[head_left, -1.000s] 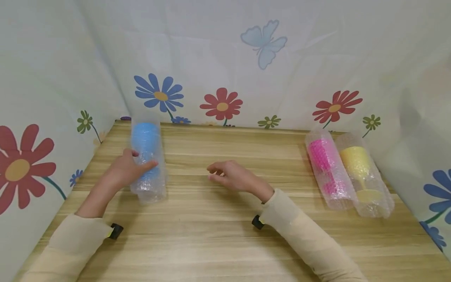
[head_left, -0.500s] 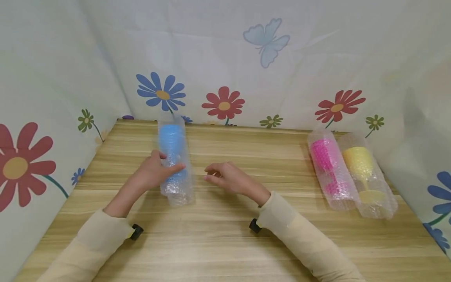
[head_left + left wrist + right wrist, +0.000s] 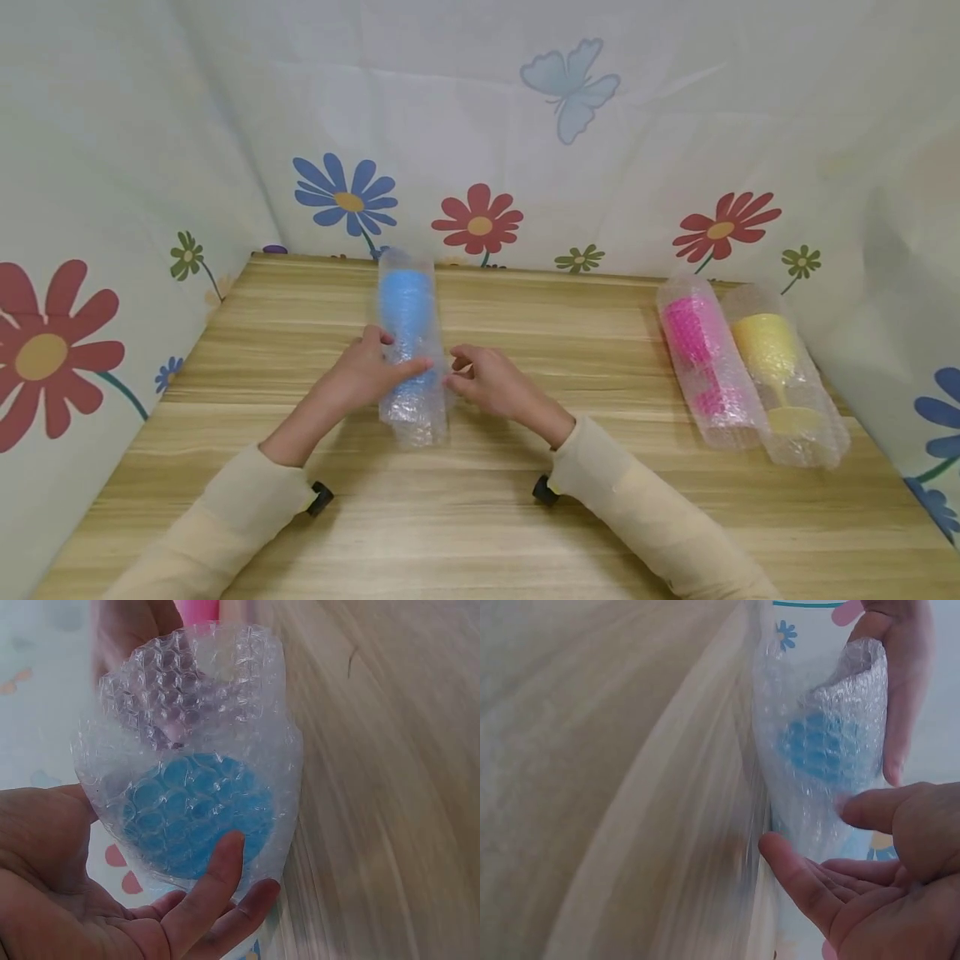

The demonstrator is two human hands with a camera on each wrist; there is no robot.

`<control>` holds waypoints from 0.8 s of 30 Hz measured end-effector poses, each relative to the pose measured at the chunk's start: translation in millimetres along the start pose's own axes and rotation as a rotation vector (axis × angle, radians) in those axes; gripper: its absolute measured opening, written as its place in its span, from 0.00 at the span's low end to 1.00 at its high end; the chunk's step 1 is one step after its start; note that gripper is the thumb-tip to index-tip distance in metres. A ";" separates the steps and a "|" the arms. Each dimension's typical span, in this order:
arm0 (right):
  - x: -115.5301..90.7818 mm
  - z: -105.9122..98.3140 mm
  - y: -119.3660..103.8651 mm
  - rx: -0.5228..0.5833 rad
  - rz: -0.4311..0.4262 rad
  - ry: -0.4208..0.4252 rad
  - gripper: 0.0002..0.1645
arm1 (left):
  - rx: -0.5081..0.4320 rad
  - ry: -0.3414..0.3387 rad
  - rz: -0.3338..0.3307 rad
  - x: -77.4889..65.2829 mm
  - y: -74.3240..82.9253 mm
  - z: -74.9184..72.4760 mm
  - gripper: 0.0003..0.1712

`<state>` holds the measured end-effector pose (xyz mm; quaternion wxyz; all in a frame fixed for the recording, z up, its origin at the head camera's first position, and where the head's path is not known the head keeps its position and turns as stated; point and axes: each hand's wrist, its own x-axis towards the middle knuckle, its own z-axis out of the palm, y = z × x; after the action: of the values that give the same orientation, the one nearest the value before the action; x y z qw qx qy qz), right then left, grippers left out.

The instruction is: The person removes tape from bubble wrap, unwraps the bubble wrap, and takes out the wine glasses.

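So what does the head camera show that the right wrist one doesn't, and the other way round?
Only the head view shows the pink wrapped item, the yellow wrapped item beside it, and the butterfly printed on the backdrop.

Only the right wrist view shows the palm side of the right hand, plus a close look at one end of the blue wrapped item.

Both show that blue item, the right hand, the left hand, the wooden tabletop and the backdrop.

No readable text, labels or numbers.
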<state>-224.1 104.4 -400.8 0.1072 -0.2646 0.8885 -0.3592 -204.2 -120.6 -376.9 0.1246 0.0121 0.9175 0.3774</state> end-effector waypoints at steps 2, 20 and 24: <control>-1.2 0.3 0.5 0.010 0.015 0.030 0.27 | -0.005 -0.002 0.012 1.3 2.6 3.8 0.54; -25.8 -16.1 16.2 0.518 0.343 0.050 0.22 | -0.040 -0.086 0.074 7.3 26.7 29.4 0.50; -32.4 -20.4 21.8 0.528 0.320 0.046 0.22 | -0.040 -0.102 0.084 9.2 31.7 32.6 0.48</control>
<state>-213.4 147.1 -401.3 0.2075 -0.0762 0.7969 -0.5622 -207.7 -74.4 -379.1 0.1556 0.0674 0.9009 0.3995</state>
